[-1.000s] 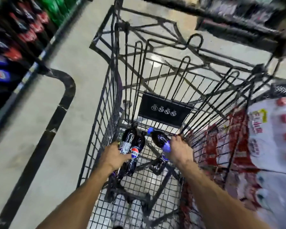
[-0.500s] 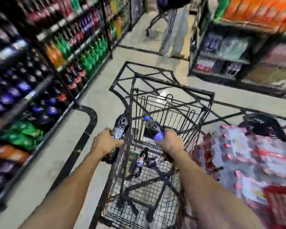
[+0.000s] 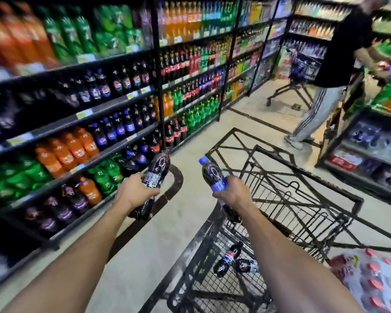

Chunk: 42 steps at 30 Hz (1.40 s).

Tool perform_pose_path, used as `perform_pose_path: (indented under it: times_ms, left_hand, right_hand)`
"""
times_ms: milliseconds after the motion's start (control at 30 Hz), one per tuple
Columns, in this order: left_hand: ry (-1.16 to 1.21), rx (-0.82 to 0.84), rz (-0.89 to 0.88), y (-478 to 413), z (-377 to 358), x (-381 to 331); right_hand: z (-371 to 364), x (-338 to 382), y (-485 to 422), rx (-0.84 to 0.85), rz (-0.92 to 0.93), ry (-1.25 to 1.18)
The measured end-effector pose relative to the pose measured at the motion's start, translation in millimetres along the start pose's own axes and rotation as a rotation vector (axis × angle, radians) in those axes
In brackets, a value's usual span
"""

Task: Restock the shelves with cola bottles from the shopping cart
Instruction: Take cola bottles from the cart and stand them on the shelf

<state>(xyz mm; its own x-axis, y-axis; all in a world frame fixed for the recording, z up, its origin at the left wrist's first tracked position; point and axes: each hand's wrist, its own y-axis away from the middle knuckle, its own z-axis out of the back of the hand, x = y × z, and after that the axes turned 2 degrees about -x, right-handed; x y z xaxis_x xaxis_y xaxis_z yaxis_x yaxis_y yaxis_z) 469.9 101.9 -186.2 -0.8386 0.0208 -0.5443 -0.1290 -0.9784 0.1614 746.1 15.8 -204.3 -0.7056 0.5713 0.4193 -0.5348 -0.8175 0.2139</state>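
My left hand (image 3: 134, 191) grips a dark cola bottle (image 3: 157, 168) around its label, held over the aisle floor left of the cart. A second cola bottle (image 3: 210, 172) with a blue cap and blue label is in the grip of my right hand (image 3: 233, 192), above the cart's left rim. The black wire shopping cart (image 3: 303, 199) stands in front of me. Two more cola bottles (image 3: 229, 258) lie on its floor. The drinks shelves (image 3: 81, 123) run along the left, with cola bottles on the middle rows.
A person in a black top stands at the far right with another cart (image 3: 300, 71). Shrink-wrapped packs with red caps (image 3: 375, 279) sit at the lower right. More shelving (image 3: 366, 141) lines the right side. Black floor markings curve near the left shelves.
Both hands have lifted a bottle each out of the cart, and my view has swung up from the cart floor to the aisle and left shelves. The left bottle has moved left, clear of the cart.
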Motion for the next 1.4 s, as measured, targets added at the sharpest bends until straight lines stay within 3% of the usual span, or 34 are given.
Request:
perform_pose_path:
  times_ms: [400,667,1033,1133,1400]
  left_hand:
    - [0.104,-0.251,0.192,2,164,177]
    - [0.155,-0.452,0.254,-22,240,241]
    - [0.412,-0.507,0.272,-125,248,271]
    - [0.449,-0.510,0.302,-157,244,279]
    - [0.517,-0.497,0.320,-225,244,301]
  right_hand:
    - [-91,254,20,0.099,0.389,0.056]
    - [-135,372,16,0.086,0.603,-0.108]
    - [-159,462,-81,0.178,0.580,-0.503]
    - [-191,472,-145,0.210,0.588,-0.523]
    - [-236,510,-212,0.263,0.565,-0.545]
